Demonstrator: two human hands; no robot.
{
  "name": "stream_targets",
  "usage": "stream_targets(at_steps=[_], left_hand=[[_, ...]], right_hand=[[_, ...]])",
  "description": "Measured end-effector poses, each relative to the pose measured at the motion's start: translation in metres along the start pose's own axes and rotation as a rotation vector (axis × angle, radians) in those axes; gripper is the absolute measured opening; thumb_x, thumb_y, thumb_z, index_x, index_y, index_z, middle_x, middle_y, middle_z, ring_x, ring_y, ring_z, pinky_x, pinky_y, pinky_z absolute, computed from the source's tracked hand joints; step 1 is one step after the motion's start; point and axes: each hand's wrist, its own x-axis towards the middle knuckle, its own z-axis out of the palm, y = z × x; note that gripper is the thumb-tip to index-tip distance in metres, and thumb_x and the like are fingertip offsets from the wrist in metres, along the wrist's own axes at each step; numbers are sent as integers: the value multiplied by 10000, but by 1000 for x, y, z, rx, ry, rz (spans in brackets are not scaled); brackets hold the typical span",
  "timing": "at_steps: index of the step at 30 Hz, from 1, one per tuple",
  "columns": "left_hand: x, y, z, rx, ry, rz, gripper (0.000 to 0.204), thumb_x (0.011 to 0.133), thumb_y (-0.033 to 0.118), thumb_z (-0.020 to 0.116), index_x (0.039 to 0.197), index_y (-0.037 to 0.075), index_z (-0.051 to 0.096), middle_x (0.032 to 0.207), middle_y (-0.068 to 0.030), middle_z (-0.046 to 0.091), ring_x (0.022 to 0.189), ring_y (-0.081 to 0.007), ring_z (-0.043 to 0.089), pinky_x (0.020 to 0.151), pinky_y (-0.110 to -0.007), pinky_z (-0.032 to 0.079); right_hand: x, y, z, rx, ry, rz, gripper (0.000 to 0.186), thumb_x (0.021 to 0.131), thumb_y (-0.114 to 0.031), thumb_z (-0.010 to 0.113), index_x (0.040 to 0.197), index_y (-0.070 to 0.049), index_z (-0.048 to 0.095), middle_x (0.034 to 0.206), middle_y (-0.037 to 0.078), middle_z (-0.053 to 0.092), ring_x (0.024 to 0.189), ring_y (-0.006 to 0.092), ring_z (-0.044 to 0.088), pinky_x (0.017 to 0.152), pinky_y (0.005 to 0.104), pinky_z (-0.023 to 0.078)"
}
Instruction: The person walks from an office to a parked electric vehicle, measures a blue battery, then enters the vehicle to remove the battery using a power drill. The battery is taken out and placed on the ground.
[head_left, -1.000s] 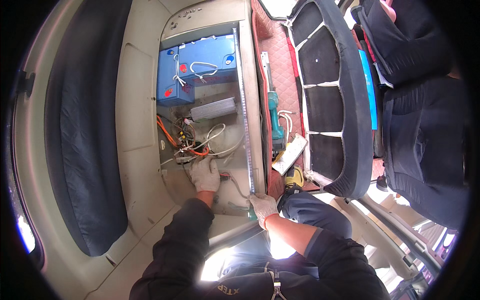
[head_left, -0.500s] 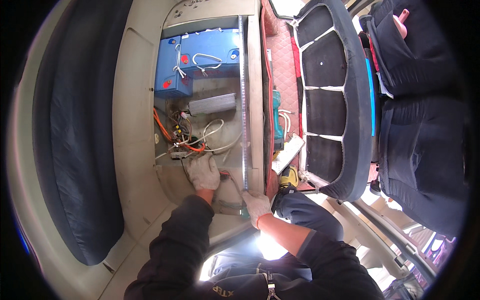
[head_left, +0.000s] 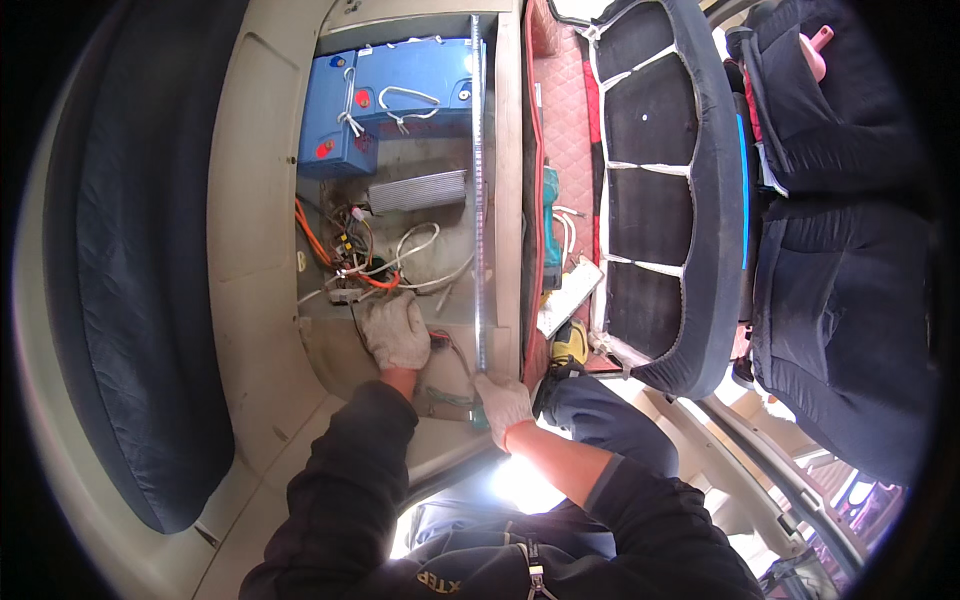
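My right hand (head_left: 505,407), in a whitish work glove, is closed around the near end of a tape measure (head_left: 478,200). Its long silvery blade runs straight away from me along the right side of an open compartment. A small teal part (head_left: 479,416) shows just under that hand. My left hand (head_left: 398,335), gloved too, rests inside the compartment with its fingers bent downward, their tips hidden. Close by are a thin dark cable (head_left: 357,325) and a small grey connector (head_left: 344,296). Beyond it lies a tangle of white wire (head_left: 415,232) and orange cable (head_left: 315,232).
Blue batteries (head_left: 415,85) tied with white cord fill the compartment's far end, a finned metal box (head_left: 418,190) nearer. On the right, a teal power tool (head_left: 551,230) and a white board (head_left: 570,297) lie beside an upturned seat cushion (head_left: 715,200). A dark backrest (head_left: 150,250) stands left.
The whole view has shifted slightly, so things sit a little further left and higher. Both hands keep about the same places, and the tape measure blade still lies along the compartment.
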Motion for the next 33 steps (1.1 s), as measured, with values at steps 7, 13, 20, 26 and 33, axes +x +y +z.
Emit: stream_targets(at_steps=[7,13,20,26,33], left_hand=[[1,2,-4,-20,-16,-16,363,997,274,517,1156,72,773,1119,-171,763,1110,-385,666,1074,-544,432],[1,-3,1,-28,18,2,380,987,293,519,1176,80,771,1080,-200,761,1040,-426,677,981,-569,467],[4,-3,-1,-17,37,59,372,985,281,520,1178,104,783,1060,-226,751,1044,-434,680,994,-564,476],[4,-3,0,-34,-9,6,369,980,279,510,1159,119,790,1076,-225,756,1055,-427,688,995,-548,480],[3,-10,9,-21,48,61,366,979,266,509,1149,91,783,1064,-185,766,1062,-406,689,992,-539,487]], right_hand=[[3,1,1,-108,-3,-14,392,1024,-351,620,1195,-21,746,1149,260,743,1039,405,699,947,423,515],[26,35,-1,-575,-99,-322,218,1043,-172,549,1215,-81,646,997,247,706,996,450,696,864,521,538],[35,55,0,-523,-84,-453,250,1046,-171,544,1267,-97,635,1037,235,715,989,446,711,864,522,549],[28,33,0,-626,-105,-430,290,1048,-206,557,1290,-83,656,1093,224,735,1091,423,698,928,486,537],[6,-8,7,-44,-7,93,439,1012,-359,637,1273,-27,758,1269,239,739,1161,330,706,1034,364,487]])
